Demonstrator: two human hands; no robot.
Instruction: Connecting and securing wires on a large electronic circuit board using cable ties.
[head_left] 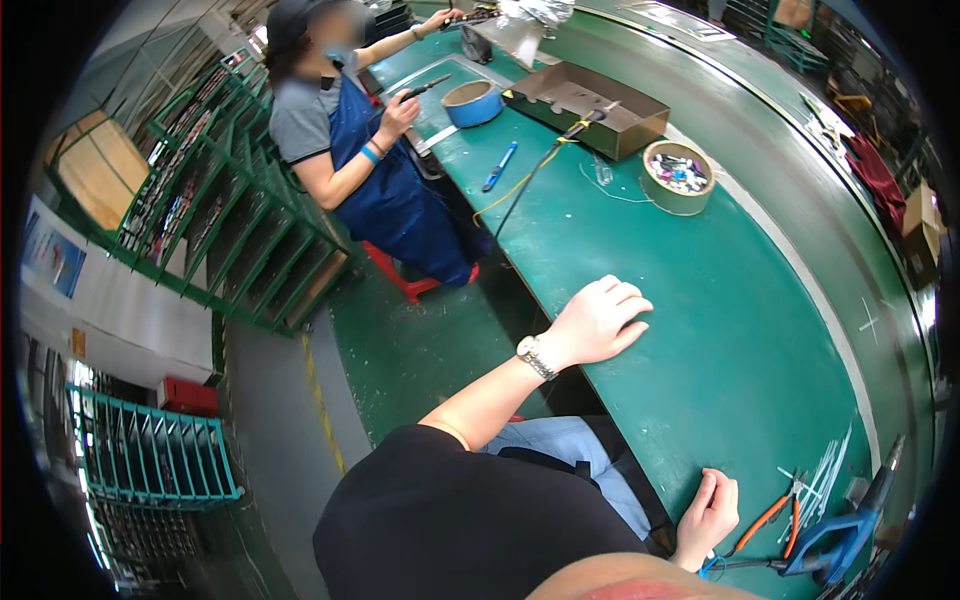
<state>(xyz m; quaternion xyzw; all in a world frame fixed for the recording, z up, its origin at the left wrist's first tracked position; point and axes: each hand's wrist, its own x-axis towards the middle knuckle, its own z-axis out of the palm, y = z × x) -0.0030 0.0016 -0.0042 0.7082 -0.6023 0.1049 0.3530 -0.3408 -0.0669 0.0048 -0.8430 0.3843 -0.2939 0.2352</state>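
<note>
My left hand [603, 318], with a watch [535, 355] on its wrist, lies palm down on the green tabletop [700, 290], fingers stretched out and holding nothing. At the table's near edge, my right hand [708, 508] is closed, thumb against curled fingers; whatever may be inside is hidden. Just right of it lie pliers with orange handles [762, 524]. White cable ties [826, 478] are spread beyond the pliers. A blue tool with a black nozzle [848, 538], perhaps a heat gun, rests at the lower right.
Farther along the table are a round tub of small parts [678, 205], a brown tray [640, 125], a blue marker [500, 167] and a blue tape roll [472, 112]. A cabled tool [585, 122] hangs over the edge. A co-worker [385, 200] sits at the far left, holding a tool.
</note>
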